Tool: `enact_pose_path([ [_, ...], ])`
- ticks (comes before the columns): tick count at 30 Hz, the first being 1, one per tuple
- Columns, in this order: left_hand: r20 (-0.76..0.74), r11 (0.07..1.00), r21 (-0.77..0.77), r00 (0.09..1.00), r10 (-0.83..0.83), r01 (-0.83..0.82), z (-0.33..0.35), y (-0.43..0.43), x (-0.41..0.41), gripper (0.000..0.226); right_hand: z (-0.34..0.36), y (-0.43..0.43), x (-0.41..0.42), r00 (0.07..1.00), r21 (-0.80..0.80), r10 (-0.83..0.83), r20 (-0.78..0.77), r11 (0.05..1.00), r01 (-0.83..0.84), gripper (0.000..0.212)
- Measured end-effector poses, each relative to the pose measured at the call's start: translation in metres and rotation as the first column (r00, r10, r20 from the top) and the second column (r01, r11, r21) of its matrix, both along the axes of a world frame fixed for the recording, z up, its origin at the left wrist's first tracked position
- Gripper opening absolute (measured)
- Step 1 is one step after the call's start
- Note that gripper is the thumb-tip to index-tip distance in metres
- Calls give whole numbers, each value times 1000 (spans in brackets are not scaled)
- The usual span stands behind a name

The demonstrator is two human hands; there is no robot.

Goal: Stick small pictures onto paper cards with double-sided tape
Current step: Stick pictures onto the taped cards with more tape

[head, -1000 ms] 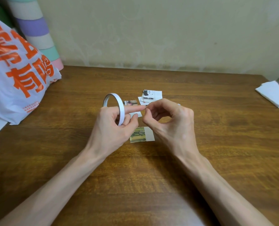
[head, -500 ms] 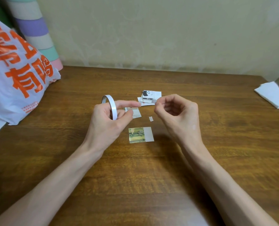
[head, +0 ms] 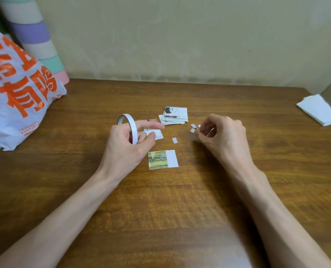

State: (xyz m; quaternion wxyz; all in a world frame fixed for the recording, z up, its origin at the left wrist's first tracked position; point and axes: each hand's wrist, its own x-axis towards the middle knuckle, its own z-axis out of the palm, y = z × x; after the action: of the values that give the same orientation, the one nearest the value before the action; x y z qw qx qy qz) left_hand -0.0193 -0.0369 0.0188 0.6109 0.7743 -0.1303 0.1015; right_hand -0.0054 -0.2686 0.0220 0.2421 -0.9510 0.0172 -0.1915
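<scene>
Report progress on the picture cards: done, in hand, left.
Done: the bamboo picture sits on its white card. In hand: left hand holds the tape roll, right hand pinches a small tape piece. Left: the panda stack, apparently untaped.

Both my bare forearms reach forward, hands apart. My left hand (head: 126, 149) grips the double-sided tape roll (head: 130, 126), index finger pointing straight out to the right, thumb below it. My right hand (head: 225, 136) is curled, its fingertips (head: 198, 133) pinching a small white scrap (head: 192, 129).
</scene>
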Motion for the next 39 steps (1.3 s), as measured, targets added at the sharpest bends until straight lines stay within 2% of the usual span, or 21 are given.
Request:
enact_pose_path([
  [8, 8, 1000, 14, 1000, 8, -8, 0, 1, 1, 27, -5, 1, 4, 1000, -42, 13, 4, 999, -13, 16],
  [11, 2, 1000, 11, 1000, -1, 0, -1, 2, 1, 25, -5, 4, 4, 999, 61, 45, 22, 997, -46, 18],
  [13, 3, 1000, 4, 1000, -9, 9, 0, 2, 0, 24, -4, 11, 1, 988, 202, 144, 47, 968, -151, 19],
  [14, 0, 1000, 2, 1000, -17, 17, 0, 1, 0, 24, -3, 17, 0, 976, 310, 213, 46, 926, -217, 18],
  [17, -26, 999, -12, 999, -46, 46, 0, 1, 0, 26, 0, 36, -6, 912, 634, 410, 15, 701, -326, 16],
  [19, -42, 998, -22, 997, -59, 59, 0, 2, 1, 26, -1, 44, -10, 874, 737, 486, 15, 586, -338, 16],
  [21, -45, 998, -30, 997, -57, 56, 0, 2, 1, 26, -3, 47, -12, 861, 796, 508, 15, 515, -318, 14],
  [28, -46, 998, -43, 998, -43, 41, -3, 4, 3, 24, -2, 45, -14, 868, 849, 493, 49, 437, -296, 14],
  [39, -36, 998, -47, 998, -46, 45, -3, 4, 3, 25, -5, 41, -12, 874, 862, 481, 64, 416, -292, 15],
])
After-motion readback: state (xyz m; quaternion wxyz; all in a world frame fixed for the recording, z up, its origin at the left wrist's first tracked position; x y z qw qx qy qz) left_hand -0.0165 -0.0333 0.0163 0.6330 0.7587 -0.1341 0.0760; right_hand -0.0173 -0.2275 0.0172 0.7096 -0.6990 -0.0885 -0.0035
